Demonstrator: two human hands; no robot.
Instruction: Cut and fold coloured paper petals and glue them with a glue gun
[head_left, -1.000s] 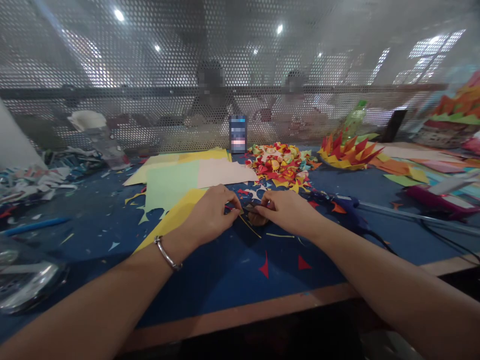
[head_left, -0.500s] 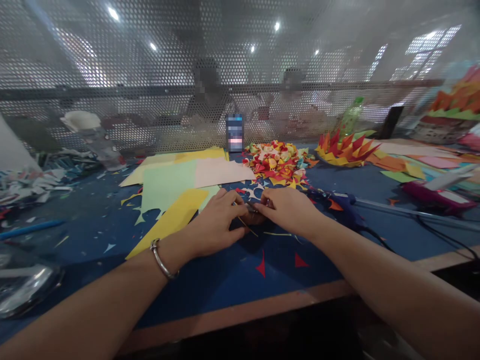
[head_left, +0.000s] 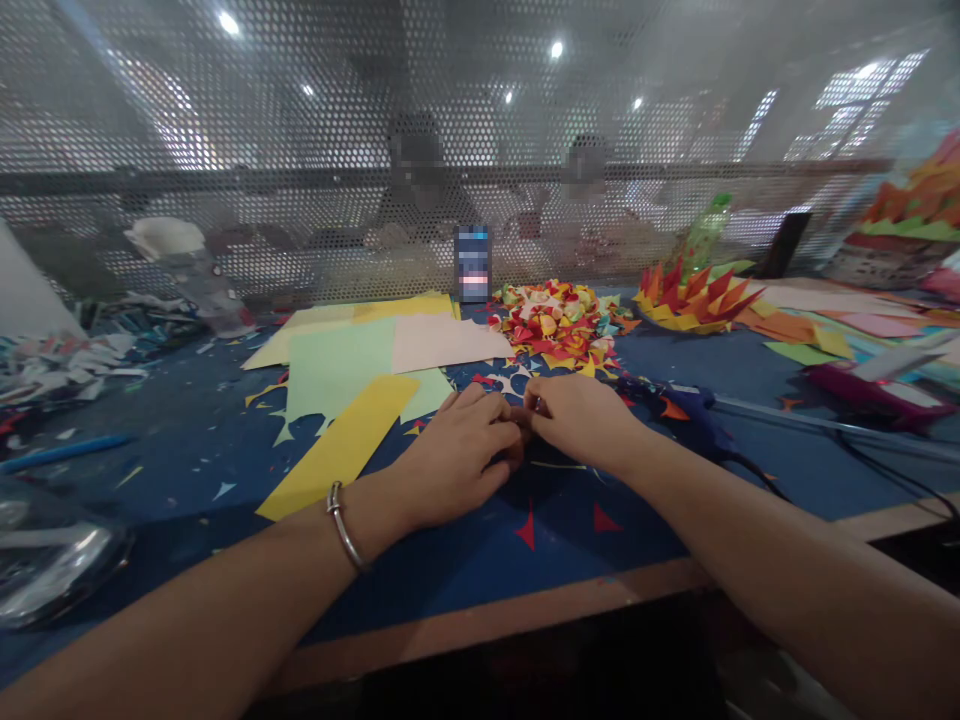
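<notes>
The left hand (head_left: 476, 450) and right hand (head_left: 585, 415) meet, fingers curled (whatever they pinch between them is hidden, so I cannot tell). Beyond them, a heap of paper pieces (head_left: 556, 325) looks finished; the green sheet (head_left: 341, 365) beyond the left seems only part-cut.

Cut paper (head_left: 337, 360) and a glue gun (head_left: 705, 420) show a craft workshop.

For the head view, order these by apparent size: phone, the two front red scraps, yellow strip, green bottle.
1. Yellow strip
2. Phone and green bottle: too alike to rank
3. Front red scraps, about alike
</notes>
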